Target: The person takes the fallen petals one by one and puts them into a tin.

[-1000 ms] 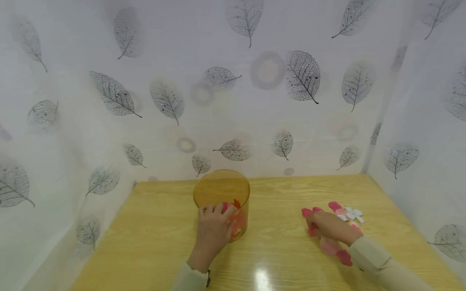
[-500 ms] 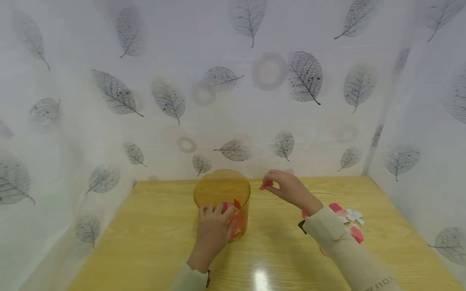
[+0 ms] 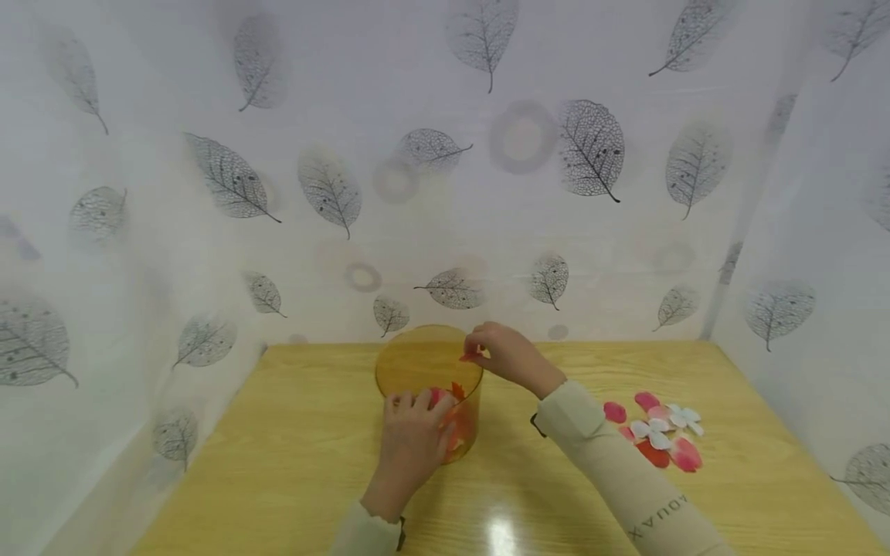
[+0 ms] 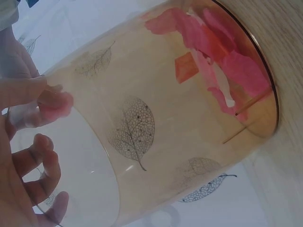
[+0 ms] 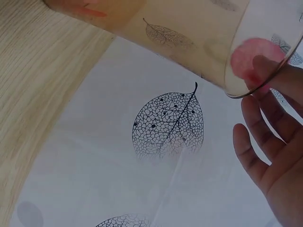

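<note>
A clear amber cylindrical container stands upright on the wooden table, with several pink and red petals at its bottom. My left hand grips the container's near rim, fingers curled over the edge. Between the thumb and fingers of my right hand a pink petal is pinched at the right side of the container's mouth. The right wrist view shows this petal behind the clear rim, the other fingers outside. On the table to the right lie several loose petals and white flowers.
The light wooden table is bordered at the back and sides by a pale sheet printed with grey leaves. The container is near the table's back edge, left of the loose petals.
From the loose petals on the right, my right hand has carried a pink petal up and left to the container's mouth. My left hand keeps its grip on the rim.
</note>
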### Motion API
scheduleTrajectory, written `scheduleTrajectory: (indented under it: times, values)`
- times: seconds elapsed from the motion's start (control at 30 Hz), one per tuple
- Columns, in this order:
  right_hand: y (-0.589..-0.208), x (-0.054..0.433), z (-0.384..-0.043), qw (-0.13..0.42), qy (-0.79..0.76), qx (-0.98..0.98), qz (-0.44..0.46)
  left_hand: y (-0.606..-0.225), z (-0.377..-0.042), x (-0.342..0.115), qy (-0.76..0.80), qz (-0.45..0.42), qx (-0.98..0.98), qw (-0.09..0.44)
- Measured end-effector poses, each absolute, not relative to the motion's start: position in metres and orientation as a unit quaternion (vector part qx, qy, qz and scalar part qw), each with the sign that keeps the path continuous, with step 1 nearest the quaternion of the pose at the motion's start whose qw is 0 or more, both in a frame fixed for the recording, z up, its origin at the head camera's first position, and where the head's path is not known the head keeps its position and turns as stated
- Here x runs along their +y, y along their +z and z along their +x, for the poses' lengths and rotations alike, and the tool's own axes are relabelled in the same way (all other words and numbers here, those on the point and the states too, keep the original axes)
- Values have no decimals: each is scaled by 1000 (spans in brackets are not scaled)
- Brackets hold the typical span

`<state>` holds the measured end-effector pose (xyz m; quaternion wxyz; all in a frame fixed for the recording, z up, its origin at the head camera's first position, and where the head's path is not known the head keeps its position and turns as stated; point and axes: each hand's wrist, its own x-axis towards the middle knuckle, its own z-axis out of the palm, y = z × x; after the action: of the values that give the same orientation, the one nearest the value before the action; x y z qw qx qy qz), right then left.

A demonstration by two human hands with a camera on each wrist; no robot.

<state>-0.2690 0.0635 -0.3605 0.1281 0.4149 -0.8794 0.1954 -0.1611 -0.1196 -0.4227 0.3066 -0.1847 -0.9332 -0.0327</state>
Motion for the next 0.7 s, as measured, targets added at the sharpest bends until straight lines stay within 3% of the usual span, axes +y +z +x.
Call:
scheduleTrajectory:
  times: [0.33, 0.7]
  values:
    - [-360, 66, -269, 109, 196, -885, 408, -421, -161, -120, -43, -186, -933, 306]
    - [-356, 88, -262, 128, 204, -877, 415, -421, -161, -119, -38, -187, -929, 316]
